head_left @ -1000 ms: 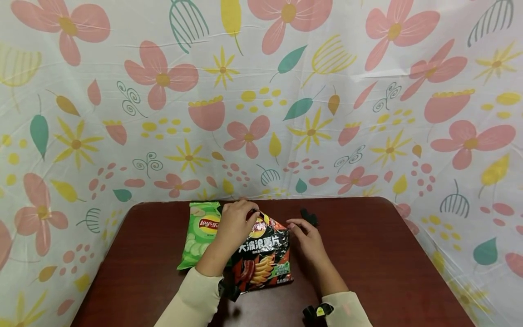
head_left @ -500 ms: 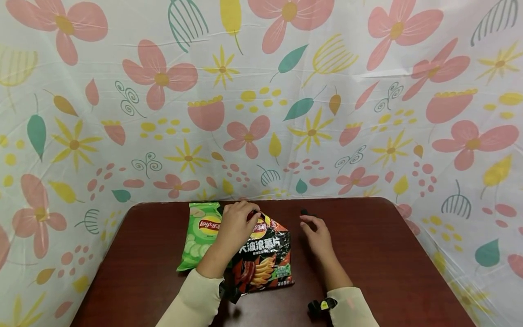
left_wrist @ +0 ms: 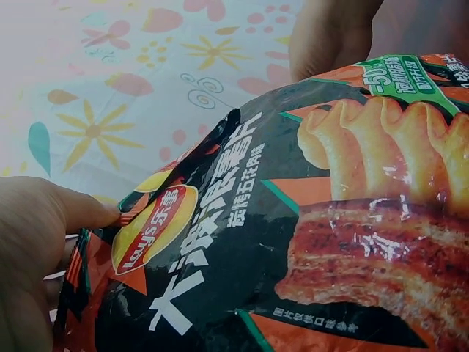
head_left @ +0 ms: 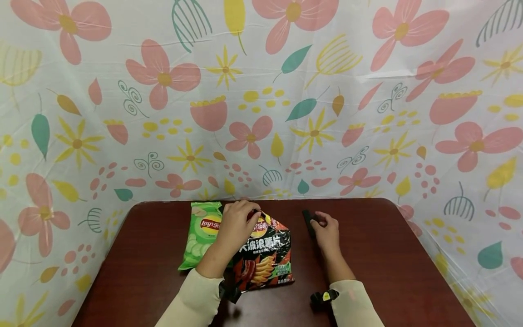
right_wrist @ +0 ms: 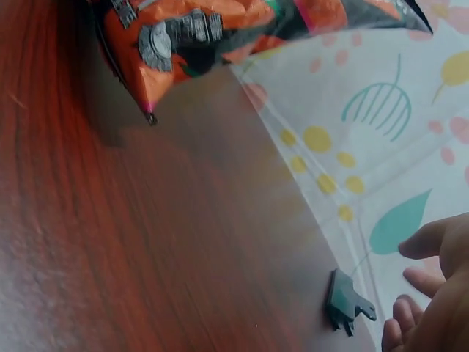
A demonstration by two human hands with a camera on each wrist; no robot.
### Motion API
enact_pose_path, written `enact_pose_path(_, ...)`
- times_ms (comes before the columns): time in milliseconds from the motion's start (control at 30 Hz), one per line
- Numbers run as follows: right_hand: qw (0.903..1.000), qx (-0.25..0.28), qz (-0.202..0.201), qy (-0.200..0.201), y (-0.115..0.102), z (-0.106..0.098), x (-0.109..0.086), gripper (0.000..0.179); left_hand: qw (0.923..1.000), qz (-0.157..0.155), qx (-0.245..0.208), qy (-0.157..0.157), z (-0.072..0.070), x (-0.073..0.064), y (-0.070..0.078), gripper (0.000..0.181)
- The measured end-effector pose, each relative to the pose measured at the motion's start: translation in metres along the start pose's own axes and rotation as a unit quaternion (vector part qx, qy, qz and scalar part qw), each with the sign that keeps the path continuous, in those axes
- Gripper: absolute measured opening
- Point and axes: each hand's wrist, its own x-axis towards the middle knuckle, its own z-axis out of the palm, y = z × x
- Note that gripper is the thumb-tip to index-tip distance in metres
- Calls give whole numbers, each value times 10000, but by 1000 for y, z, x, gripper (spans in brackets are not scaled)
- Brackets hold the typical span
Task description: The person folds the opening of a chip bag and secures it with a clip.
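Observation:
A black and orange bag of potato chips [head_left: 265, 259] is in front of me, its top right corner folded down. My left hand [head_left: 239, 222] pinches the top edge of this bag. In the left wrist view the fingertips [left_wrist: 99, 213] grip beside the folded edge and the bag bulges below. To the right of the bag, my right hand [head_left: 328, 231] is beside a small dark bag clip [head_left: 308, 222] on the table. The right wrist view has the thumb and fingers [right_wrist: 432, 246] spread and the clip [right_wrist: 346, 304] just short of them.
A green bag of chips [head_left: 200, 236] lies left of the black one, partly hidden behind my left arm. The dark red-brown table [head_left: 388, 263] ends at the back against a flower-print cloth [head_left: 261, 113].
My right hand has left the bag's right corner and moved right to the dark clip. The clip has turned more upright in the head view. My left hand stays on the bag.

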Motion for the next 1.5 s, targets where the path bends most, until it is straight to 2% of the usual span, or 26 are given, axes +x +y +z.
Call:
enact_pose_path(200,9990,-23,286,-347,3,-4,2,50,10000,-31,19,-23,-1,-1,1,13)
enact_pose_path(467,9973,-238,481,-500,6,-5,8,55,10000,-17,67,-65,-1,0,3,13)
enact_pose_path(700,9916,-1214,126,-421,12,-9,18,51,9999,-53,43,-88,-2,0,4,12)
enact_pose_path(867,9878,-1521,68,-334,14,-10,20,46,9999,-31,39,-94,-2,1,5,12)
enact_pose_path(1233,9859,-1639,173,-279,13,-7,18,34,9999,-31,102,-113,-3,1,5,12)
enact_pose_path(1500,9872,-1517,228,-442,11,-10,14,28,9999,16,111,-74,-3,1,4,13)
